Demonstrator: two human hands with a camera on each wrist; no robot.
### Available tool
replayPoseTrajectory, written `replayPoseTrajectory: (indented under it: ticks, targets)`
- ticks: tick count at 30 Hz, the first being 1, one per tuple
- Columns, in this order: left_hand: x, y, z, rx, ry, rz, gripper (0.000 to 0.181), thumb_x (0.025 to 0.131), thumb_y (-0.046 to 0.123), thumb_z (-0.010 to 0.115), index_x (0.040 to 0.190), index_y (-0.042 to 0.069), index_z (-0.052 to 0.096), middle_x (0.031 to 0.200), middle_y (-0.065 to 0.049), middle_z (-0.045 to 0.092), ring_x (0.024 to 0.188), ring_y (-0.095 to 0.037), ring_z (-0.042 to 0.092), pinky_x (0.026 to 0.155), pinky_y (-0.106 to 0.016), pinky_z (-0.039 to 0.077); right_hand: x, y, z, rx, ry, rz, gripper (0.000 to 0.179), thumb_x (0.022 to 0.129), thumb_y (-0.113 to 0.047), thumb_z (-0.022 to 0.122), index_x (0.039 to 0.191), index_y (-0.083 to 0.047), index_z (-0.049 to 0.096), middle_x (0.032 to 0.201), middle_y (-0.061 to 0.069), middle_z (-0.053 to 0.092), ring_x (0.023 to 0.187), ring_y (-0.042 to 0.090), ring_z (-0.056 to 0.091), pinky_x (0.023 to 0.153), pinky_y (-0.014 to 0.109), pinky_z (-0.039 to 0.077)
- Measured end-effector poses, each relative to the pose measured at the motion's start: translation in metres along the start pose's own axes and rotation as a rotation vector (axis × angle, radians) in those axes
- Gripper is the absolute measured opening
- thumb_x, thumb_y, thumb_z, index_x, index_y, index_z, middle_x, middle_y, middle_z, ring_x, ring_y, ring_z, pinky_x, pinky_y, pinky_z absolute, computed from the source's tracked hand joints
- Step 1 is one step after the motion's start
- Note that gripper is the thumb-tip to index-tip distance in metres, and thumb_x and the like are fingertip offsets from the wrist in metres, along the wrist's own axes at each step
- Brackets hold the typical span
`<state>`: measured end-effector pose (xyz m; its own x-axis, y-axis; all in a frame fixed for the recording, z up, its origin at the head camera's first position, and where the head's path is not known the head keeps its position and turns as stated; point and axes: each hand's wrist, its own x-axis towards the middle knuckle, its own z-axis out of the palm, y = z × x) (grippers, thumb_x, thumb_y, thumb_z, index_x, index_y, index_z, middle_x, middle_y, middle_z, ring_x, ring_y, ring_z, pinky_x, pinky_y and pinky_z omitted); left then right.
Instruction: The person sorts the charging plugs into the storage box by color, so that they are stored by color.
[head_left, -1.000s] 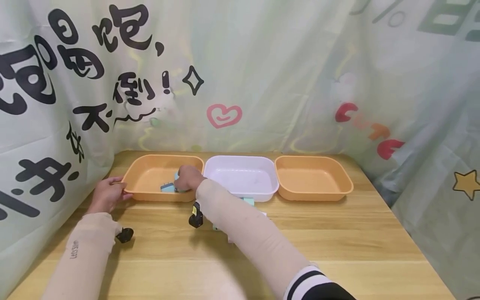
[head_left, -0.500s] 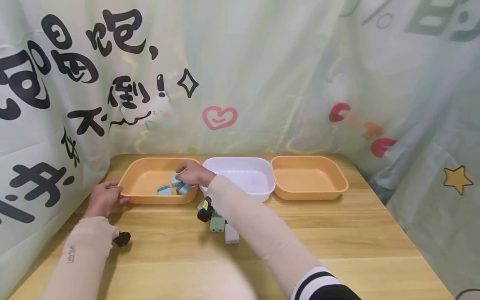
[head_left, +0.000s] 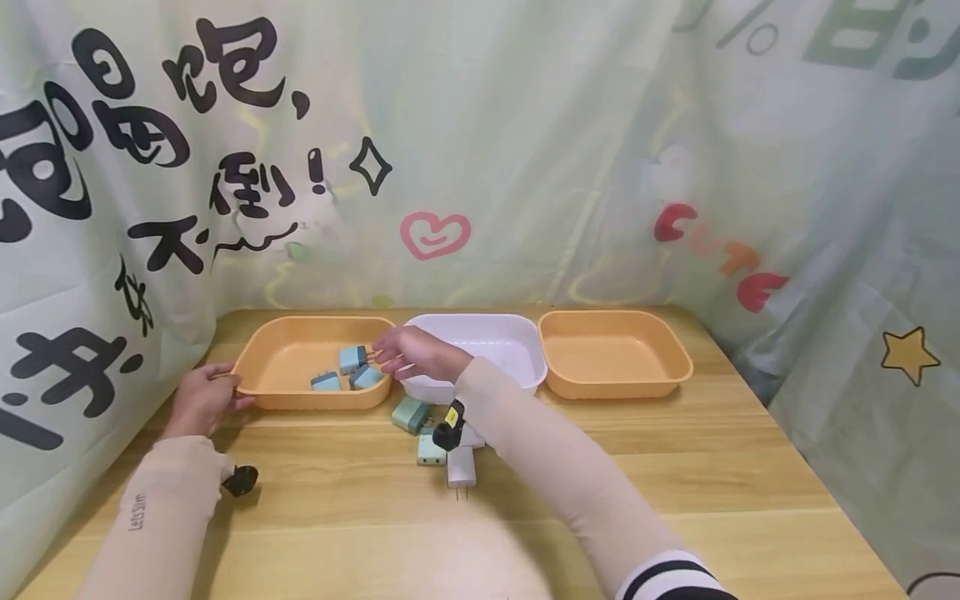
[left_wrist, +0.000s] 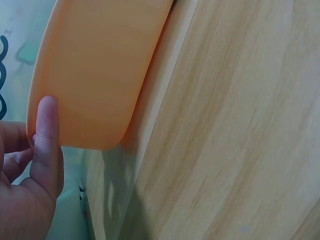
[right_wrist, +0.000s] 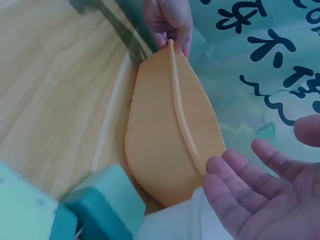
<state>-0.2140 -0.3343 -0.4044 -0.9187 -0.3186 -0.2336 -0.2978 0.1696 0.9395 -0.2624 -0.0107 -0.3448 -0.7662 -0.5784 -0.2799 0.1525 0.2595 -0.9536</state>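
Wooden table [head_left: 337, 508], right hand [head_left: 420, 352] part-hiding white tray [head_left: 517, 354]

Location type: curtained-off desktop workstation; the type of building cannot be determined. Indicators: a pale green cloth curtain [head_left: 517, 167], printed with black lettering [head_left: 161, 231], borders the rear and both sides of a light wood-grain desk [head_left: 675, 492]. Two orange rounded rectangular plastic trays [head_left: 618, 389] flank a white plastic tray [head_left: 480, 328] of similar shape in a row.
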Motion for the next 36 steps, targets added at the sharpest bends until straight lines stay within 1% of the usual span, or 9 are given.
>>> replayPoseTrajectory:
  ticks: [5, 10, 15, 19, 22, 29, 33, 36]
  targets:
    - [0.0, -0.001, 0.0, 0.004, 0.001, 0.001, 0.053, 0.101, 0.005, 0.038, 0.149, -0.01, 0.021, 0.136, -0.035, 0.034, 0.066, -0.008, 0.061, 0.069, -0.027, 0.058, -0.015, 0.002, -0.007, 0.002, -0.024, -0.012, 0.042, 0.102, -0.015, 0.038, 0.136, 0.01, 0.044, 0.132, 0.029, 0.052, 0.12, 0.041, 0.053, 0.101, 0.049, 0.045]
    - [0.0, -0.002, 0.0, -0.005, -0.013, 0.014, 0.053, 0.101, 0.006, 0.038, 0.149, -0.009, 0.02, 0.135, -0.034, 0.035, 0.067, -0.008, 0.061, 0.07, -0.027, 0.058, -0.034, 0.009, -0.016, -0.012, -0.048, -0.022, 0.038, 0.102, -0.015, 0.038, 0.131, 0.007, 0.048, 0.13, 0.027, 0.053, 0.12, 0.041, 0.052, 0.099, 0.046, 0.047]
    - [0.001, -0.002, -0.002, 0.01, -0.007, 0.027, 0.054, 0.101, 0.007, 0.038, 0.149, -0.009, 0.02, 0.133, -0.033, 0.036, 0.067, -0.01, 0.061, 0.069, -0.026, 0.058, -0.051, 0.017, -0.024, -0.045, -0.067, -0.051, 0.037, 0.1, -0.012, 0.039, 0.13, 0.008, 0.048, 0.126, 0.025, 0.056, 0.115, 0.037, 0.056, 0.097, 0.044, 0.049]
    - [0.003, -0.003, -0.003, -0.001, -0.007, 0.023, 0.054, 0.101, 0.007, 0.039, 0.149, -0.009, 0.021, 0.132, -0.032, 0.037, 0.066, -0.01, 0.061, 0.07, -0.026, 0.058, -0.065, 0.022, -0.03, -0.076, -0.052, -0.066, 0.037, 0.1, -0.01, 0.035, 0.13, 0.006, 0.05, 0.124, 0.022, 0.058, 0.113, 0.034, 0.059, 0.096, 0.044, 0.049]
    - [0.004, -0.004, -0.001, -0.008, -0.007, 0.013, 0.053, 0.101, 0.007, 0.039, 0.149, -0.008, 0.021, 0.133, -0.031, 0.036, 0.066, -0.01, 0.061, 0.07, -0.026, 0.058, -0.074, 0.027, -0.035, -0.089, -0.039, -0.079, 0.036, 0.099, -0.01, 0.036, 0.128, 0.006, 0.05, 0.124, 0.022, 0.059, 0.113, 0.034, 0.059, 0.095, 0.043, 0.05]
    - [0.004, 0.0, -0.001, 0.005, 0.005, 0.003, 0.053, 0.101, 0.007, 0.039, 0.149, -0.008, 0.022, 0.136, -0.033, 0.035, 0.064, -0.009, 0.062, 0.067, -0.026, 0.058, -0.093, 0.037, -0.05, -0.134, -0.014, -0.116, 0.034, 0.099, -0.008, 0.037, 0.124, 0.01, 0.051, 0.121, 0.024, 0.059, 0.11, 0.035, 0.06, 0.095, 0.048, 0.049]
    - [0.003, 0.001, 0.0, 0.015, 0.017, -0.006, 0.052, 0.102, 0.006, 0.038, 0.15, -0.007, 0.022, 0.139, -0.032, 0.035, 0.063, -0.009, 0.062, 0.067, -0.027, 0.059, -0.103, 0.043, -0.058, -0.164, 0.001, -0.13, 0.033, 0.099, -0.007, 0.037, 0.123, 0.012, 0.051, 0.119, 0.023, 0.06, 0.108, 0.035, 0.061, 0.093, 0.046, 0.051]
    - [0.001, 0.001, 0.0, 0.02, 0.012, -0.002, 0.052, 0.101, 0.004, 0.038, 0.149, -0.008, 0.023, 0.138, -0.032, 0.036, 0.061, -0.008, 0.062, 0.066, -0.026, 0.059, -0.11, 0.049, -0.064, -0.169, 0.008, -0.132, 0.034, 0.098, -0.007, 0.038, 0.123, 0.013, 0.05, 0.121, 0.025, 0.059, 0.109, 0.037, 0.06, 0.094, 0.046, 0.05]
